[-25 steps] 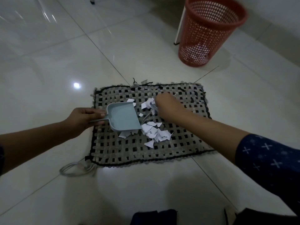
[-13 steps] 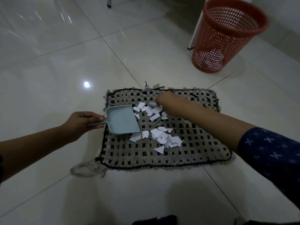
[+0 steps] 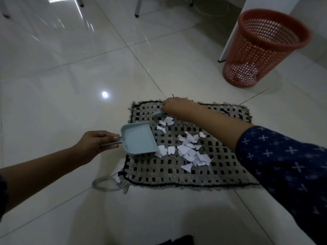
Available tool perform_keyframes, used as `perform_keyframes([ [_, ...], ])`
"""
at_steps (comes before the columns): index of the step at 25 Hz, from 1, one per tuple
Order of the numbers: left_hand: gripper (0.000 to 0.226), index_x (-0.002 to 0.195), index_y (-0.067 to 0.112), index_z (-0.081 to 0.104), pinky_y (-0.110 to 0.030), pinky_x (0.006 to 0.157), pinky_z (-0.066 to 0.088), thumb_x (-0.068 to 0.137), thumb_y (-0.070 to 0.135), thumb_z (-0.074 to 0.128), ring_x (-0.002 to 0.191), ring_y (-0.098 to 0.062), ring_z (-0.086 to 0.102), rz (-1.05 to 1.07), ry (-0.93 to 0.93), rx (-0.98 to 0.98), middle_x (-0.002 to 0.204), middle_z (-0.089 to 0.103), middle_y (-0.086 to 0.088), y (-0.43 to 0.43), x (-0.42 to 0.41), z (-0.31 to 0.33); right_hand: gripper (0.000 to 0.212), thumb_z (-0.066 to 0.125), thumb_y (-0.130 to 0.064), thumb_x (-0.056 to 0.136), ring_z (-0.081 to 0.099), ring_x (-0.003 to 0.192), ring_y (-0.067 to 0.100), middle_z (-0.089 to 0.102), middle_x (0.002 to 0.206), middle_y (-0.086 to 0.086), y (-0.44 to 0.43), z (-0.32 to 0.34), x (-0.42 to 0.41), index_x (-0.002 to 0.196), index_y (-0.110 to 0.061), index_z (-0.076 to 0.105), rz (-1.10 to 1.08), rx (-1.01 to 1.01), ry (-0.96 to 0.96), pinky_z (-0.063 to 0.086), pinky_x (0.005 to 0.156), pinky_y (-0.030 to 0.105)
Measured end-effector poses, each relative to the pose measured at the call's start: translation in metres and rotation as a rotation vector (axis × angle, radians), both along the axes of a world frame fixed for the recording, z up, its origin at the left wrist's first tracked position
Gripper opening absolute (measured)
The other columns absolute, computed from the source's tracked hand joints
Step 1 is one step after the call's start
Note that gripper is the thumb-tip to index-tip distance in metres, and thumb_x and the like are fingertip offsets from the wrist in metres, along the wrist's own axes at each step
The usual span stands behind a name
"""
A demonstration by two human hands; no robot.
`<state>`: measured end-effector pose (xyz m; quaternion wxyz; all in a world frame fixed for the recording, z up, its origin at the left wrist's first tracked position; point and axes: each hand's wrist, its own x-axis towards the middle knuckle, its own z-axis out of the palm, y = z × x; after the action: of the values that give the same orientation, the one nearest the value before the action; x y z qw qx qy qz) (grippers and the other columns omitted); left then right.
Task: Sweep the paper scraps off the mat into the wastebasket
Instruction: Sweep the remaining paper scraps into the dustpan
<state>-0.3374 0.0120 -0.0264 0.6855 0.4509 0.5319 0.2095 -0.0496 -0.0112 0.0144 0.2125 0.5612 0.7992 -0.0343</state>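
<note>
A grey-and-black woven mat (image 3: 221, 170) lies on the tiled floor. Several white paper scraps (image 3: 190, 151) are piled at its middle, a few more nearer the far edge. My left hand (image 3: 96, 141) grips the handle of a pale blue dustpan (image 3: 138, 140), whose mouth rests on the mat's left side against the scraps. My right hand (image 3: 174, 105) is at the mat's far edge, closed on a small pale brush (image 3: 157, 114) that is mostly hidden under the hand. An orange mesh wastebasket (image 3: 261, 48) stands at the far right with some white paper inside.
A coiled grey cable (image 3: 108, 183) lies on the floor at the mat's near left corner. A white panel (image 3: 230, 32) stands behind the wastebasket. Chair or table legs (image 3: 137, 7) are at the far top. Glossy floor tiles surround the mat.
My right hand has moved with the brush from the scrap pile to the mat's far edge. The dustpan has stayed at the pile's left side. The view has shifted leftward.
</note>
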Motion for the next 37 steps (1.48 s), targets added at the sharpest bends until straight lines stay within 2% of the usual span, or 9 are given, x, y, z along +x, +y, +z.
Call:
perform_keyframes([
  [6, 0.01, 0.078, -0.005, 0.069, -0.02, 0.06, 0.056, 0.081, -0.007, 0.059, 0.07, -0.017, 0.072, 0.006, 0.001, -0.005, 0.075, 0.074, -0.009, 0.004, -0.011, 0.001, 0.028, 0.052, -0.003, 0.092, 0.058, 0.104, 0.021, 0.06, 0.116, 0.01, -0.06, 0.012, 0.011, 0.118, -0.005, 0.059, 0.368, -0.086, 0.006, 0.049, 0.091, 0.028],
  [9, 0.008, 0.082, -0.006, 0.067, -0.02, 0.06, 0.056, 0.08, -0.007, 0.06, 0.072, -0.017, 0.072, -0.063, 0.018, -0.012, 0.076, 0.074, -0.008, 0.002, -0.011, 0.001, 0.033, 0.053, -0.002, 0.091, 0.058, 0.112, 0.022, 0.06, 0.123, 0.011, -0.063, 0.034, 0.031, 0.123, -0.005, 0.058, 0.304, -0.094, 0.055, 0.047, 0.1, 0.026],
  [13, 0.01, 0.079, -0.005, 0.07, -0.02, 0.06, 0.056, 0.08, -0.007, 0.059, 0.071, -0.017, 0.072, -0.108, 0.057, -0.028, 0.077, 0.075, -0.009, -0.001, -0.021, 0.001, 0.035, 0.054, 0.007, 0.086, 0.06, 0.104, 0.028, 0.062, 0.118, 0.012, -0.018, 0.022, 0.035, 0.118, -0.006, 0.061, 0.079, 0.069, 0.079, 0.052, 0.088, 0.038],
  [22, 0.009, 0.081, -0.006, 0.069, -0.02, 0.062, 0.056, 0.08, -0.006, 0.06, 0.072, -0.017, 0.071, -0.143, 0.081, -0.028, 0.077, 0.075, -0.009, -0.009, -0.036, 0.002, 0.031, 0.058, -0.006, 0.089, 0.061, 0.108, 0.021, 0.065, 0.118, 0.011, -0.083, 0.022, 0.043, 0.12, -0.007, 0.061, 0.368, -0.16, 0.013, 0.051, 0.097, 0.027],
  [24, 0.011, 0.079, -0.004, 0.071, -0.02, 0.062, 0.056, 0.079, -0.006, 0.06, 0.071, -0.017, 0.071, -0.163, 0.085, -0.021, 0.077, 0.075, -0.01, -0.01, -0.036, 0.003, 0.031, 0.056, -0.004, 0.09, 0.062, 0.104, 0.021, 0.066, 0.116, 0.011, -0.081, 0.032, 0.043, 0.12, -0.007, 0.062, 0.263, -0.116, 0.099, 0.051, 0.095, 0.024],
  [28, 0.015, 0.072, 0.001, 0.073, -0.019, 0.061, 0.056, 0.079, -0.005, 0.061, 0.069, -0.016, 0.071, -0.163, 0.104, 0.006, 0.074, 0.075, -0.009, -0.012, -0.032, 0.003, 0.027, 0.053, 0.003, 0.084, 0.061, 0.062, 0.01, 0.073, 0.098, 0.014, -0.061, 0.036, 0.007, 0.104, -0.001, 0.072, -0.392, 0.042, 0.635, 0.046, 0.058, 0.002],
  [30, 0.014, 0.073, 0.0, 0.072, -0.019, 0.06, 0.056, 0.079, -0.006, 0.061, 0.068, -0.016, 0.071, -0.148, 0.11, 0.02, 0.073, 0.074, -0.008, -0.015, -0.032, 0.003, 0.021, 0.055, 0.004, 0.084, 0.07, 0.064, 0.023, 0.074, 0.091, 0.024, -0.065, 0.02, -0.024, 0.096, 0.008, 0.072, -0.682, -0.096, 0.83, 0.061, 0.064, 0.023],
  [33, 0.009, 0.078, -0.004, 0.069, -0.019, 0.059, 0.056, 0.079, -0.008, 0.06, 0.066, -0.015, 0.071, -0.129, 0.115, 0.033, 0.071, 0.074, -0.007, -0.018, -0.03, 0.001, 0.021, 0.052, 0.008, 0.082, 0.069, 0.081, 0.046, 0.068, 0.091, 0.039, -0.083, -0.005, -0.057, 0.09, 0.022, 0.066, -0.68, -0.182, 0.808, 0.061, 0.071, 0.047],
  [37, 0.008, 0.081, -0.006, 0.068, -0.019, 0.06, 0.056, 0.08, -0.007, 0.06, 0.067, -0.014, 0.071, -0.131, 0.113, 0.032, 0.071, 0.074, -0.006, -0.018, -0.027, 0.001, 0.021, 0.054, 0.008, 0.079, 0.055, 0.051, 0.037, 0.066, 0.093, 0.041, -0.079, -0.009, -0.032, 0.088, 0.022, 0.067, -0.724, -0.07, 0.729, 0.045, 0.043, 0.029],
])
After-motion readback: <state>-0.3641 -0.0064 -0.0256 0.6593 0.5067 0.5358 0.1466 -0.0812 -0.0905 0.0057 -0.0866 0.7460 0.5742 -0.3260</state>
